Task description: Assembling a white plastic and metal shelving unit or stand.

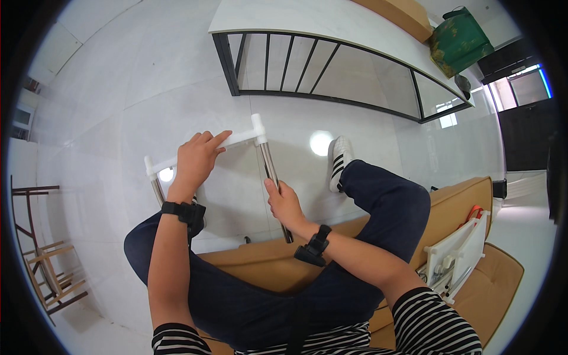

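Observation:
A white plastic crossbar (241,138) with a T-shaped connector at each end is held up over the floor in front of me. My left hand (198,155) is closed over the middle of this bar, its index finger stretched along the top. One shiny metal tube (269,160) runs down toward me from the right connector (258,125). My right hand (286,205) wraps round that tube at about mid-length, and its dark lower end shows below the fingers. From the left connector (149,164) a second metal tube (157,190) extends, its lower part hidden behind my left arm and knee.
I sit on a tan sofa (455,204). White frame parts (458,251) lie on it at the right, with a red-orange item (475,213). Ahead stands a white-topped table (296,18) with black legs, bearing a green bag (460,41). Wooden stools (50,269) stand at the left.

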{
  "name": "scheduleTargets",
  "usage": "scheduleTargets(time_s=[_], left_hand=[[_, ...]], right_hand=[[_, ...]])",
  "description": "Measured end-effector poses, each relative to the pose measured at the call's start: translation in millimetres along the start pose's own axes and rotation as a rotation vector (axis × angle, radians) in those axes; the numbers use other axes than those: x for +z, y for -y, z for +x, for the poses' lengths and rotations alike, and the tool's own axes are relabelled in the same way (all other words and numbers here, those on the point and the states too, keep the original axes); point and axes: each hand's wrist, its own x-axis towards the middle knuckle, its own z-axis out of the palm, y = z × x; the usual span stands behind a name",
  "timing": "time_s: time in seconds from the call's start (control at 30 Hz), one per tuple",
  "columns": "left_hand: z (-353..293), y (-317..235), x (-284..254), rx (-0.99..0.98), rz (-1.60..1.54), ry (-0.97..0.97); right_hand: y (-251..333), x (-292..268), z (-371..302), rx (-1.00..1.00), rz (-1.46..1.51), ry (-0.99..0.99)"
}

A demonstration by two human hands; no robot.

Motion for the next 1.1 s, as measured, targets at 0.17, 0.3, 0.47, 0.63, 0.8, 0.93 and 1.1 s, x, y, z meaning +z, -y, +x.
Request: scheduleTargets(time_s=[0.17,0.3,0.47,0.63,0.8,0.93,1.1], left_hand=[[5.7,0.4,5.6,-0.005,-0.016,-0.008],[17.7,-3.2,13.7,-0.154,0.022,-0.052],[27.2,8.7,18.0,-0.189,-0.084,-0.157],[22.6,26.5,-0.9,-0.611,0.187,0.147],[-15.5,100.3,11.4,-0.563,0.128,0.057],[-22.6,98.6,-3.8,-0.462,0.065,0.085],[-20.7,55.8,-10.5,-0.354,-0.017,0.035]], right_hand=[[6.0,-41.1,13.4,0.654,0.683,0.760],[-17.7,-5.9,-18.1,0.421,0.226,0.639],[-0.4,-30.3,9.1,0.327,0.513,0.298],[99.9,-96.6,-16.1,0.091,0.539,-0.066],[142.1,-248.0,-86.0,-0.125,0.602,-0.371],[107.8,-377.3,-158.0,-0.250,0.420,-0.831],[-2.0,-521.5,-284.9,0.048,0.293,-1.109]])
